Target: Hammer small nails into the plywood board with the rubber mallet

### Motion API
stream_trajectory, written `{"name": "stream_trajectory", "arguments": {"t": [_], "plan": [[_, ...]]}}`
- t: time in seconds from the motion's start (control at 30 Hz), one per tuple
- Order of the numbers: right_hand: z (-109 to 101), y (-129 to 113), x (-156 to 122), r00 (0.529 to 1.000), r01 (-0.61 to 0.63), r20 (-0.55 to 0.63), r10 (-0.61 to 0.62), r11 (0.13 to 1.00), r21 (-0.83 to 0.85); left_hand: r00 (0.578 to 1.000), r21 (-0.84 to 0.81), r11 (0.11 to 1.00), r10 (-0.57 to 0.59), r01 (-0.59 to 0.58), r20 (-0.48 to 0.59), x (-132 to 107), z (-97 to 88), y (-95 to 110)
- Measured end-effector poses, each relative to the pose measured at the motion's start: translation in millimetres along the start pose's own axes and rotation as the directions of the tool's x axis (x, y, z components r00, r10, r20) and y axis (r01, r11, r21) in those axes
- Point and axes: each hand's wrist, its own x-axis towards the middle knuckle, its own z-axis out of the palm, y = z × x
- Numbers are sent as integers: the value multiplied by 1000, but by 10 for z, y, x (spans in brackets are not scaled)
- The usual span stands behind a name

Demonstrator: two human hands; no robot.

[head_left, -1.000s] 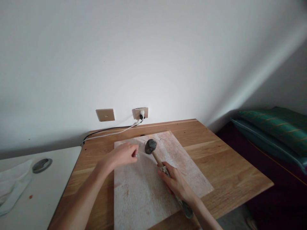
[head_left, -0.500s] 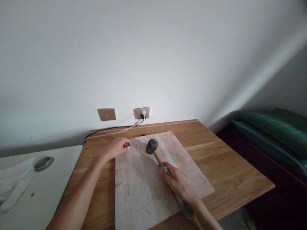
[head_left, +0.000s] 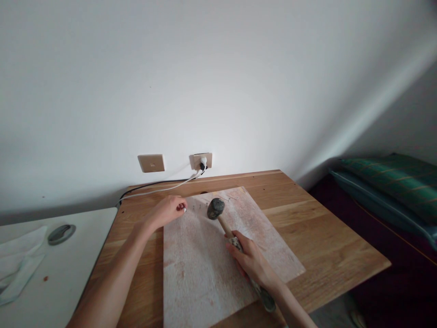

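A pale, worn board [head_left: 205,269] lies on a wooden table [head_left: 327,246]. My right hand [head_left: 254,263] is closed round the wooden handle of a hammer [head_left: 215,208], whose dark head rests near the board's far edge. My left hand [head_left: 170,210] sits at the board's far left corner, fingers pinched on something small and white that I cannot make out. Several small nails [head_left: 198,206] stand in a row along the far edge, between my left hand and the hammer head.
Two wall plates [head_left: 151,162] sit above the table; a plug [head_left: 202,162] in the right one trails white and black cables [head_left: 160,187] leftward. A white surface [head_left: 51,273] with a round metal piece [head_left: 61,233] and cloth adjoins on the left. Green cushions [head_left: 392,182] lie to the right.
My left hand drew back from beside the hammer head to the board's far left corner a second ago and has held still since. The hammer and my right hand have barely moved.
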Motion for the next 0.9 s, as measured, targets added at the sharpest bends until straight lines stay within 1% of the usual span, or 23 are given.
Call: {"name": "stream_trajectory", "arguments": {"t": [0.23, 0.53, 0.63, 0.77, 0.9], "plan": [[-8, -11, 7, 1000, 17, 1, -17, 1000, -3, 999, 48, 999, -22, 21, 24, 1, 7, -14], [-16, -50, -11, 1000, 8, 1, -8, 1000, -1, 999, 15, 1000, 1, -2, 32, -2, 53, 8], [-13, -41, -4, 1000, 1, 2, -1, 1000, -1, 1000, -21, 1000, 10, -9, 21, -1, 63, -1], [-8, -36, 2, 1000, 1, 6, -1, 1000, 1, 1000, -113, 994, 11, -11, -6, 13, 90, -23], [-6, -22, 4, 1000, 10, 5, -10, 1000, 4, 999, -174, 985, -29, 22, -36, 2, 149, -51]]}}
